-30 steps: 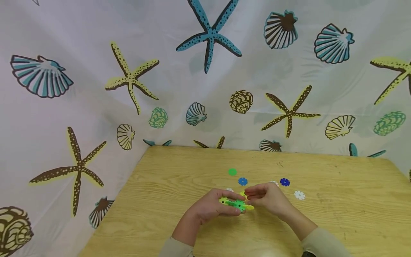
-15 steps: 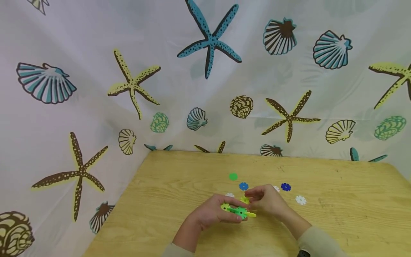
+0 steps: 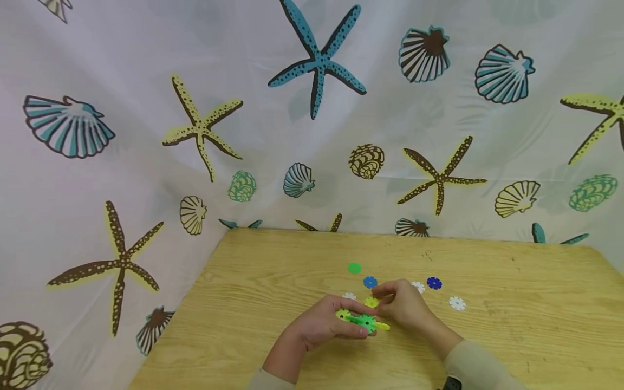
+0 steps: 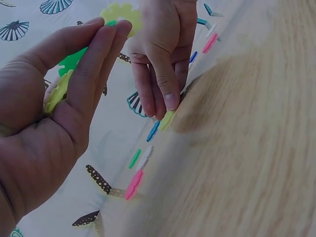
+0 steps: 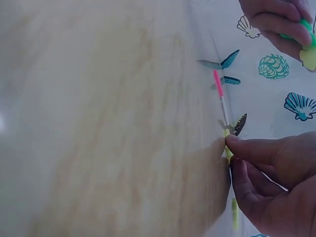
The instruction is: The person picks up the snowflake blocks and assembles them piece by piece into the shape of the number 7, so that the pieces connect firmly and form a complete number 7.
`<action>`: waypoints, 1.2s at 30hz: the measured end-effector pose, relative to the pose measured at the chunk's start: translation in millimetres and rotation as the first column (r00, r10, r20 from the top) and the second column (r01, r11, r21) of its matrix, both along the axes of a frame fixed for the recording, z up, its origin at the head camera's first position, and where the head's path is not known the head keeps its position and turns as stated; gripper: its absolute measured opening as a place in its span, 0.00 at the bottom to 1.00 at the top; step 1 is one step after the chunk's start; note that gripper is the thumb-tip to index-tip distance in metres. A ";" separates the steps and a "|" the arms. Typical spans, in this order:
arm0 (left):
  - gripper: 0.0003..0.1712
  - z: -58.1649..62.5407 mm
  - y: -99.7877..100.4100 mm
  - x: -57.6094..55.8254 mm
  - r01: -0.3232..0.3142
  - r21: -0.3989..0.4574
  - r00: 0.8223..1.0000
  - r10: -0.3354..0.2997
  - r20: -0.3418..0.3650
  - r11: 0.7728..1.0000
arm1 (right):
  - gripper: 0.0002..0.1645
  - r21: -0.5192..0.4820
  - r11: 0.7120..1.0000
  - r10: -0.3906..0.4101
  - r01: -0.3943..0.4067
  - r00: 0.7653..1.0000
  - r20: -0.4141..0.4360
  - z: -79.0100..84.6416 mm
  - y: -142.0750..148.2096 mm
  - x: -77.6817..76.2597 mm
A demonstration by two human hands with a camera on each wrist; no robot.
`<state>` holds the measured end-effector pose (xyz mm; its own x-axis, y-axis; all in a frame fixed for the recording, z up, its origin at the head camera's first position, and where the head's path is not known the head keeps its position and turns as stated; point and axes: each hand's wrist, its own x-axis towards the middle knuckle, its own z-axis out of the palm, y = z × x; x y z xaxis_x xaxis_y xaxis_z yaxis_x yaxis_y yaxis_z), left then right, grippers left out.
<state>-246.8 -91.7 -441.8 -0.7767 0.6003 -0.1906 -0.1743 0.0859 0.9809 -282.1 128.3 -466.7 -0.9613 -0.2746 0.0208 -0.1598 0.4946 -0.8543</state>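
In the head view my left hand [image 3: 324, 324] grips a small chain of joined, notched plastic discs, yellow and green, with a green disc [image 3: 366, 323] facing out and a yellow disc [image 3: 383, 326] at its right end. Just to the right, my right hand [image 3: 405, 306] reaches down to a loose yellow notched disc [image 3: 371, 301] on the table. Thumb and fingertips pinch that disc by its edge, as the right wrist view shows at the yellow disc [image 5: 227, 133]. It is at the tabletop, apart from the chain. The left fingers hide part of the chain.
Loose discs lie around on the wooden table [image 3: 273, 271]: green [image 3: 354, 268], light blue [image 3: 370, 282], dark blue [image 3: 434, 283] and pale ones [image 3: 457, 303]. A pink disc [image 4: 134, 184] shows in the left wrist view. A shell-and-starfish cloth [image 3: 263, 135] hangs behind the table.
The right hand has come down to the loose yellow disc, its fingers closing on the edge. The left hand keeps its grip on the chain. The head view has tilted up slightly.
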 end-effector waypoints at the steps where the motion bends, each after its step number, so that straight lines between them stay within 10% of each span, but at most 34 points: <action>1: 0.23 0.0 0.1 -0.2 -0.001 0.002 1.000 0.001 0.009 1.000 | 0.21 0.006 1.000 -0.004 0.004 1.000 -0.004 1.1 -0.4 0.0; 36: 0.23 -3.4 3.5 -2.7 -0.008 -0.052 1.000 0.007 -0.013 0.999 | 0.13 0.033 0.995 -0.099 0.097 0.994 0.043 11.5 9.1 7.3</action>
